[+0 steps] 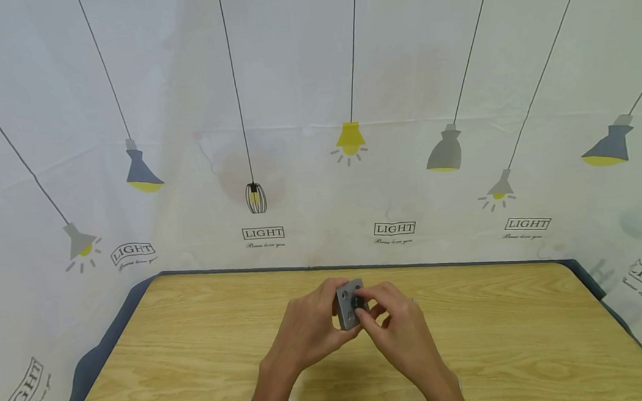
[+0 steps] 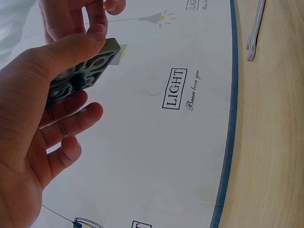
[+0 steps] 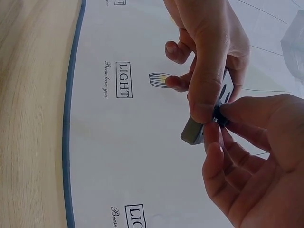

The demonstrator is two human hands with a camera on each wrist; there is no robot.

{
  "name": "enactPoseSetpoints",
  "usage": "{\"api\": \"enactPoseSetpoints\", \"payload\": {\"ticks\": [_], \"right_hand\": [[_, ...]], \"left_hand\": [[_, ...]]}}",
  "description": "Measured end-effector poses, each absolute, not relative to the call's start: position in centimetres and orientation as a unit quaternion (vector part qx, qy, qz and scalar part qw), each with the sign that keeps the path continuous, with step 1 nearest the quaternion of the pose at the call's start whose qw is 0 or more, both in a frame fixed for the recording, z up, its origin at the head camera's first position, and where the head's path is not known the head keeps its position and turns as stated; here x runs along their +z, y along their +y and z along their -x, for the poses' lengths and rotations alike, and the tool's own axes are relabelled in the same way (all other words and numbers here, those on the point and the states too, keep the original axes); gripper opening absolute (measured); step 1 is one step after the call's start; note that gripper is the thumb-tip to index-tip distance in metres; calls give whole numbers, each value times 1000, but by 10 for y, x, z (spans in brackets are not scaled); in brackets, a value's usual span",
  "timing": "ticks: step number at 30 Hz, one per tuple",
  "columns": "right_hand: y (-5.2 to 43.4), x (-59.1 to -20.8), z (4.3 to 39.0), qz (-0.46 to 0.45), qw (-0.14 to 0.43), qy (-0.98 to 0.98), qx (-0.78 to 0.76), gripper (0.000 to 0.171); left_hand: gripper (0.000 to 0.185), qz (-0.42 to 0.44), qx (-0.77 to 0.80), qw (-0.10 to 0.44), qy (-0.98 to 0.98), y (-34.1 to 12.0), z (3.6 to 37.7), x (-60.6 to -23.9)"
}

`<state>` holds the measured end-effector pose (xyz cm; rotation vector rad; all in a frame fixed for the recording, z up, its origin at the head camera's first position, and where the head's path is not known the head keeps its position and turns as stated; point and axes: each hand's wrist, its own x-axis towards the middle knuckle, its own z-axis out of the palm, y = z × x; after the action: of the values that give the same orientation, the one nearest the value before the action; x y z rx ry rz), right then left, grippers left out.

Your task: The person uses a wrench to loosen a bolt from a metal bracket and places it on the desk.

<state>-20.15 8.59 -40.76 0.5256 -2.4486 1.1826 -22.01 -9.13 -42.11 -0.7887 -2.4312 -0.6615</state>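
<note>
My left hand [image 1: 306,327] holds a square grey block [image 1: 347,314] with round holes by its edges, thumb on one side and fingers on the other. It is tilted, above the wooden table. With thumb and fingertips, my right hand [image 1: 403,327] pinches a small black knob-like piece [image 3: 219,115] at the middle of the block's face. The left wrist view shows the block's hollow, ribbed back [image 2: 97,61], where a dark ridged stub [image 2: 78,81] sticks out near the centre. Fingers partly hide the black piece in the head view.
Beneath both hands is the light wooden table [image 1: 198,355]. A silver metal tool [image 2: 255,35], partly out of frame, lies on it in the left wrist view. A white cloth [image 1: 309,195] printed with lamps surrounds the back and sides, with a dark blue edge [image 1: 237,270].
</note>
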Motion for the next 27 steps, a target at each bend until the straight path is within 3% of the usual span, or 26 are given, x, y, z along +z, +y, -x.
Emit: {"api": "enactPoseSetpoints", "payload": {"ticks": [12,27], "right_hand": [[86,-407,202,-204,206,-867,406,32],[92,-406,202,-186,185,-868,421,42]], "left_hand": [[68,288,-241,241,-895,-91,220,-421],[72,285,-248,237,-895,-91,219,-419]]}}
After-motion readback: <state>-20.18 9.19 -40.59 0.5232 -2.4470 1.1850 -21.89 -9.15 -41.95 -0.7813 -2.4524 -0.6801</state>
